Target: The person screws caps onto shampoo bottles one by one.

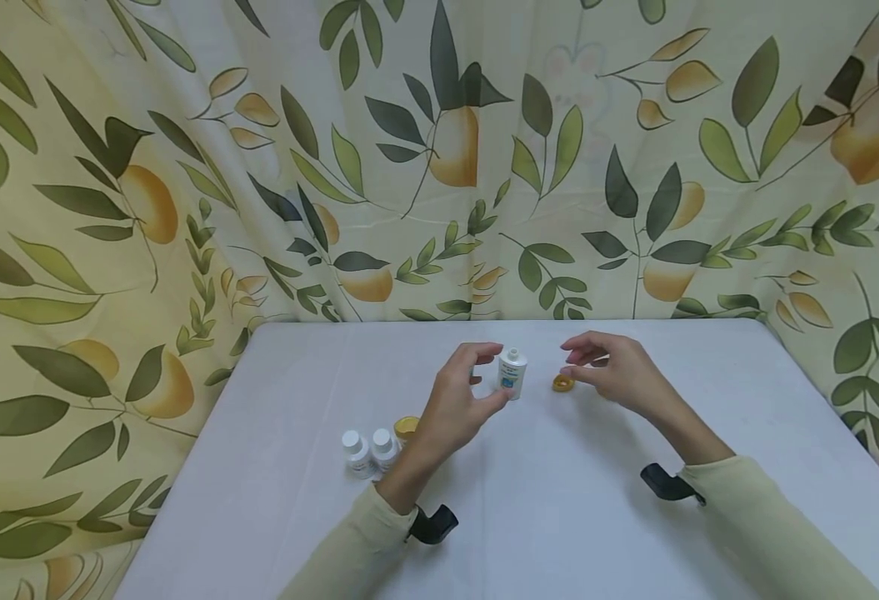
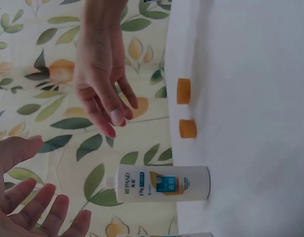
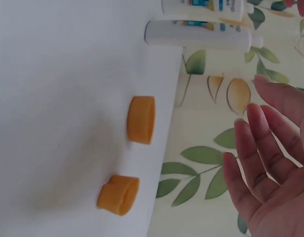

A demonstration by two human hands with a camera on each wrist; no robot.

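A white pump-less bottle (image 1: 512, 375) with a narrow neck and a printed label stands on the table. My left hand (image 1: 457, 400) is beside it, thumb and fingers spread; the left wrist view shows the bottle (image 2: 162, 184) apart from that hand (image 2: 33, 197). A second similar bottle (image 3: 204, 9) stands alongside, mostly hidden behind my left hand in the head view. My right hand (image 1: 615, 371) hovers with loosely bent fingers above an orange ring-shaped cap (image 1: 562, 382). The right wrist view shows two such caps, a nearer one (image 3: 118, 195) and a farther one (image 3: 141, 120), and nothing in the hand (image 3: 270, 163).
Left of my left forearm stand two small white-capped bottles, one (image 1: 357, 452) beside the other (image 1: 384, 448), and a yellow-lidded container (image 1: 407, 428) partly behind the wrist. The white table (image 1: 559, 525) ends at a leaf-and-fruit patterned curtain (image 1: 439, 250).
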